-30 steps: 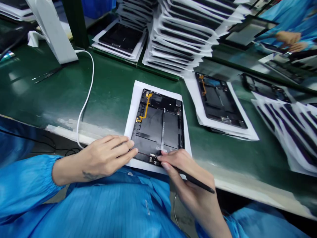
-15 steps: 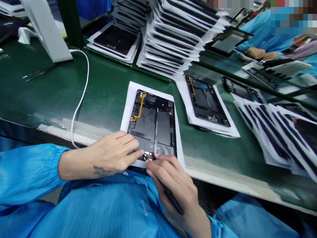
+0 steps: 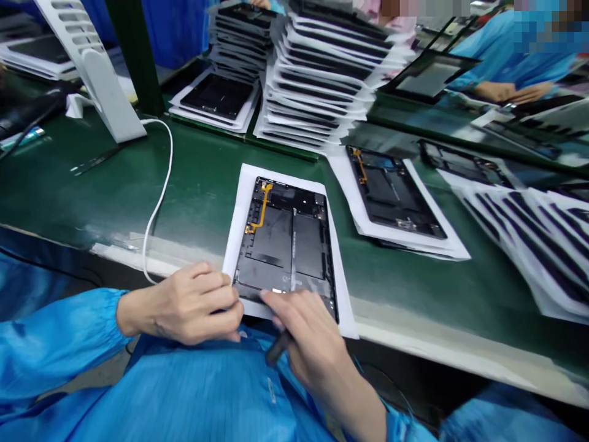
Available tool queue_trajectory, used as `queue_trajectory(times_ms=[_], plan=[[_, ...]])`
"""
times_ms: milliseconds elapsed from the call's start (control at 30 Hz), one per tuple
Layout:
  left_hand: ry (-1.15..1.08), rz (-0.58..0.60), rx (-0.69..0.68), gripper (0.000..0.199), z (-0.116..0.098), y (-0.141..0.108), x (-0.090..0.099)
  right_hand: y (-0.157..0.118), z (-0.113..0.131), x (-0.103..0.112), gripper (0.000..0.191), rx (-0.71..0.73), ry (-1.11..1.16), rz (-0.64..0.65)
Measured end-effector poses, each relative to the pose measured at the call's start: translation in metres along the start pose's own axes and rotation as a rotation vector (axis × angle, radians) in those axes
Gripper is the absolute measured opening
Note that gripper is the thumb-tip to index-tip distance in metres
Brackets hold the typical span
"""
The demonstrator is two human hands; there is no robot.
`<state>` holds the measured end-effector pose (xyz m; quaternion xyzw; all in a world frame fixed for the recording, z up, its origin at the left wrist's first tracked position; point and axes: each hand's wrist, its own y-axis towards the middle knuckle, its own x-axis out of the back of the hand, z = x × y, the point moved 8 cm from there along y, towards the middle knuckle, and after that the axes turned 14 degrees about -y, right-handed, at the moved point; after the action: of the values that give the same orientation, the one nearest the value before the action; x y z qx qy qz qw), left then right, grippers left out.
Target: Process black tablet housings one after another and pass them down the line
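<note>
A black tablet housing (image 3: 271, 270) with an orange flex cable (image 3: 264, 212) lies open on a white sheet of paper (image 3: 347, 322), close to the table's front edge. My left hand (image 3: 193, 304) is closed with its fingers curled, beside the housing's near left corner. Whatever its fingertips may hold is hidden. My right hand (image 3: 313, 337) reaches over the near edge of the housing, index finger pressed down on it. A dark tool handle (image 3: 277, 348) sticks out beneath that hand; its tip is hidden. Just past the index finger shows a small pale part (image 3: 278, 290), mostly covered.
Another open housing (image 3: 398, 193) lies on paper to the right, with a row of paper-separated panels (image 3: 519, 239) beyond it. Tall stacks (image 3: 322, 86) stand at the back. To the left are a white stand (image 3: 110, 98), its cable (image 3: 159, 202) and tweezers (image 3: 99, 158). A co-worker's hands (image 3: 510, 92) are across.
My left hand has drawn back leftward from the small board at the near edge, fingers curling. My right hand has moved over that board, and the tool in it has swung round.
</note>
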<state>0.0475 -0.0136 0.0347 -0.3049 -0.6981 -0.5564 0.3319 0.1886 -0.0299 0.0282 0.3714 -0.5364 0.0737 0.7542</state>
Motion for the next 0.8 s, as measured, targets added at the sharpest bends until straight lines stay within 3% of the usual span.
queue_trajectory(times_ms=[133, 233, 300, 367, 433, 467, 533, 667, 733, 800], plan=[[0.054, 0.020, 0.021, 0.025, -0.003, -0.003, -0.004, 0.007, 0.009, -0.010, 0.020, 0.073, -0.094, -0.002], [0.002, -0.036, 0.093, 0.028, 0.010, -0.001, 0.008, 0.008, 0.008, -0.010, 0.032, 0.049, -0.108, -0.066], [-0.064, -0.079, 0.319, 0.030, 0.040, -0.001, 0.022, 0.010, 0.005, -0.010, 0.032, 0.003, -0.102, -0.090], [-0.263, -0.075, 0.687, 0.037, 0.081, -0.008, 0.027, 0.013, 0.003, -0.008, 0.030, -0.047, -0.078, -0.148], [-0.620, 0.013, 1.029, 0.052, 0.110, -0.015, 0.012, 0.019, 0.003, -0.005, 0.032, -0.089, -0.047, -0.233], [-0.785, 0.053, 1.108, 0.061, 0.115, -0.012, 0.003, 0.022, 0.004, -0.005, 0.033, -0.105, -0.042, -0.275], [-0.940, 0.051, 1.095, 0.066, 0.122, 0.005, -0.005, 0.030, 0.007, -0.008, 0.033, -0.122, -0.053, -0.335], [-0.747, -0.095, 0.905, 0.041, 0.140, 0.040, 0.011, 0.040, 0.012, -0.018, 0.031, -0.083, -0.053, -0.353], [-0.664, -0.116, 0.834, 0.032, 0.152, 0.055, 0.029, 0.038, 0.008, -0.019, 0.030, -0.049, -0.046, -0.338], [-0.589, -0.141, 0.737, 0.025, 0.167, 0.072, 0.063, 0.033, -0.002, -0.017, 0.028, -0.038, -0.061, -0.317]])
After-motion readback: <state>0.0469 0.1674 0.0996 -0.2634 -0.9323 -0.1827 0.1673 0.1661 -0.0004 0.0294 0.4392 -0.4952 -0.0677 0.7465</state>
